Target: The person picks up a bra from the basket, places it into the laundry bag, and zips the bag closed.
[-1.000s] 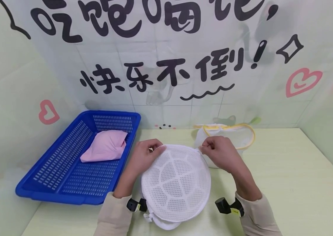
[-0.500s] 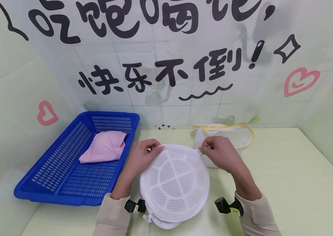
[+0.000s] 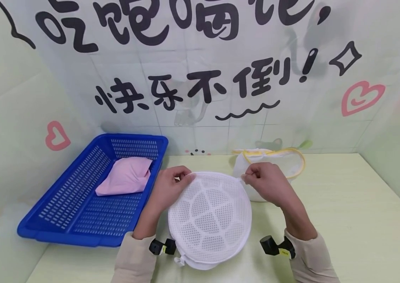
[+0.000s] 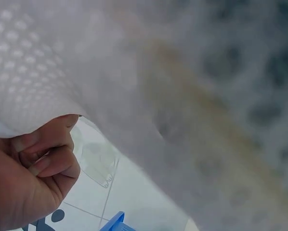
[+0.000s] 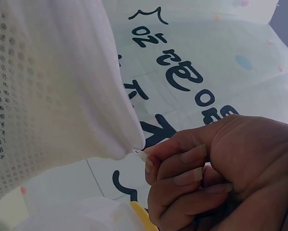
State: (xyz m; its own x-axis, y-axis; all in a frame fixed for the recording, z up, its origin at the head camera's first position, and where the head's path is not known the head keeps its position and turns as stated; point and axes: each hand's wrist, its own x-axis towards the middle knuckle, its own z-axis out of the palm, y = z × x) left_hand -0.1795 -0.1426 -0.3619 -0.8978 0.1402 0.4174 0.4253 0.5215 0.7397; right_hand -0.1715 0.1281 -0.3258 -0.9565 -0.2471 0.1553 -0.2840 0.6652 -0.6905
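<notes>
A round white mesh laundry bag [image 3: 210,220] is held upright between the hands, its ribbed mesh face towards me. My left hand [image 3: 172,186] pinches the top left of its rim. In the left wrist view the bag's mesh [image 4: 19,67] covers most of the picture, with curled fingers [image 4: 57,161] below its edge. My right hand [image 3: 268,184] pinches a small white tab at the top right of the rim. The right wrist view shows this tab [image 5: 141,154] between thumb and forefinger; whether it is a zip pull I cannot tell. A small white loop [image 3: 179,260] hangs at the bag's lower left.
A blue perforated basket [image 3: 69,237] stands on the left, with a folded pink cloth [image 3: 124,176] in it. Behind my right hand is a white bag with yellow trim [image 3: 293,163]. All stand on a pale table [image 3: 355,220] before a printed wall sheet [image 3: 192,114].
The bag's lower edge has risen slightly, and less of the white part beneath it shows. My right hand has shifted a little to the right. Both hands keep their pinch.
</notes>
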